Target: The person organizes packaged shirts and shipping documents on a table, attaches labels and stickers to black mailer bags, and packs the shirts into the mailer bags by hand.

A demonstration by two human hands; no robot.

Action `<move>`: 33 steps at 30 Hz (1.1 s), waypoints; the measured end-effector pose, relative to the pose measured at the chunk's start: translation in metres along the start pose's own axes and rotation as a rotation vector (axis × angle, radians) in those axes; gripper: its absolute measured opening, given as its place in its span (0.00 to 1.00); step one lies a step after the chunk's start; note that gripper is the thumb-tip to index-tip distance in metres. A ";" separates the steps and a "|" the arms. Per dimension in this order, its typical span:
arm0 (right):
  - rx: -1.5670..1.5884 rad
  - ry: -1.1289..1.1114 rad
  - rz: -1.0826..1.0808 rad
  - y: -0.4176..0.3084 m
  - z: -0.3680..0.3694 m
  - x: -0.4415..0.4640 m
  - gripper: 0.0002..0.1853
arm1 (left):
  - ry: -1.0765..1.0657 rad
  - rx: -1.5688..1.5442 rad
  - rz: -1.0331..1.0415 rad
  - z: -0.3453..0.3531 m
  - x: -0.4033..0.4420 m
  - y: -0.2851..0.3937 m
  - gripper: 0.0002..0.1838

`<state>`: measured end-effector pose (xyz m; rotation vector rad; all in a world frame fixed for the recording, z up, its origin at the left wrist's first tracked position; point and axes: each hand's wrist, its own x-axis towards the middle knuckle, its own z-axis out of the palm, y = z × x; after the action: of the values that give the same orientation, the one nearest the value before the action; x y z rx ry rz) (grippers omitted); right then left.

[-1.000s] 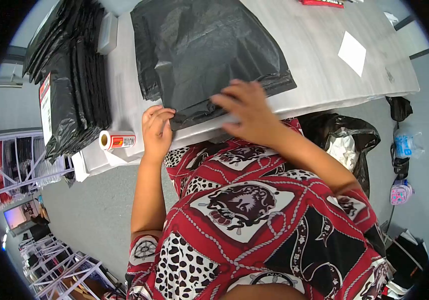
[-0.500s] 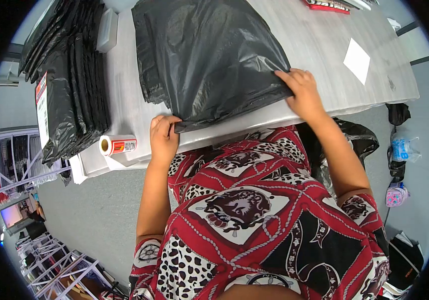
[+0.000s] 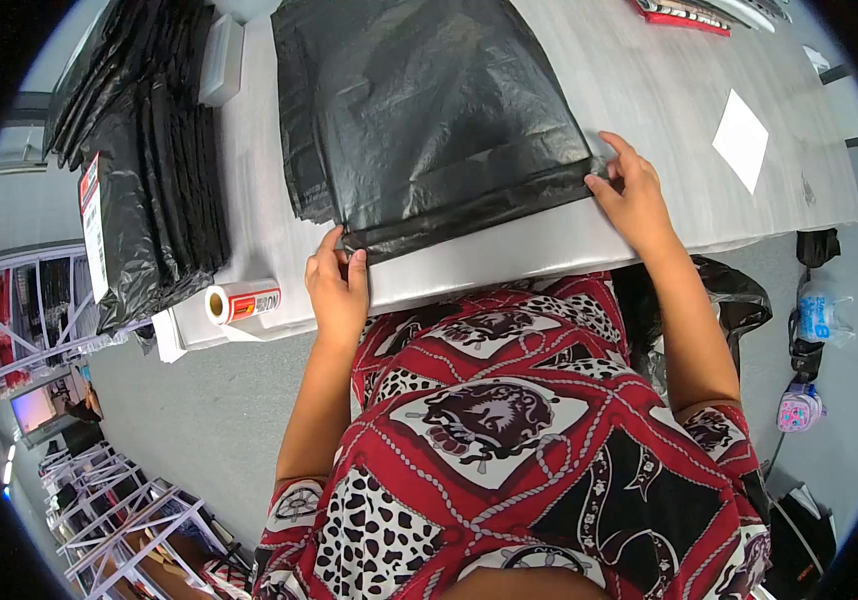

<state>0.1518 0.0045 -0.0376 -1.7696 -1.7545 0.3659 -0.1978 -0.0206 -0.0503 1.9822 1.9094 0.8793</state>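
A large black plastic mailing bag lies flat on the table, on top of other black bags whose edges show at its left. Its near edge is folded over into a narrow strip. My left hand grips the left end of this strip between thumb and fingers. At the strip's right end, my right hand has its thumb on the fold and its fingers bent around the corner, the index finger raised a little.
A tall stack of filled black bags with a label stands at the left, beside a clear plastic box. Near the front edge lies a label roll. A white paper sheet and folded fabrics are at the right on the table.
The bag's near edge has been turned over into a flatter, neater strip. Both hands have shifted their grip at its two ends, and the view has moved slightly.
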 end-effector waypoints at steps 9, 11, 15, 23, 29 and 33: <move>-0.338 0.339 0.111 0.062 -0.045 0.026 0.28 | -0.058 0.035 -0.018 0.001 0.006 -0.003 0.30; -0.462 0.381 0.305 0.108 -0.074 0.033 0.30 | -0.048 -0.040 -0.048 -0.001 0.007 -0.002 0.31; -0.497 0.188 0.440 0.166 -0.105 0.033 0.28 | 0.059 -0.096 0.050 -0.008 0.021 0.018 0.28; -0.458 0.118 0.445 0.219 -0.143 0.087 0.31 | 0.002 -0.184 0.320 0.007 0.051 0.070 0.24; -0.478 -0.072 0.484 0.199 -0.145 0.088 0.29 | -0.011 -0.194 0.334 0.013 0.062 0.078 0.21; -0.422 -0.006 0.458 0.188 -0.131 0.073 0.23 | -0.074 -0.208 0.360 0.022 0.067 0.093 0.18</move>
<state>0.3863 0.0583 -0.0314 -2.4822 -1.4910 0.1903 -0.1122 0.0394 0.0016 2.2267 1.3790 1.0272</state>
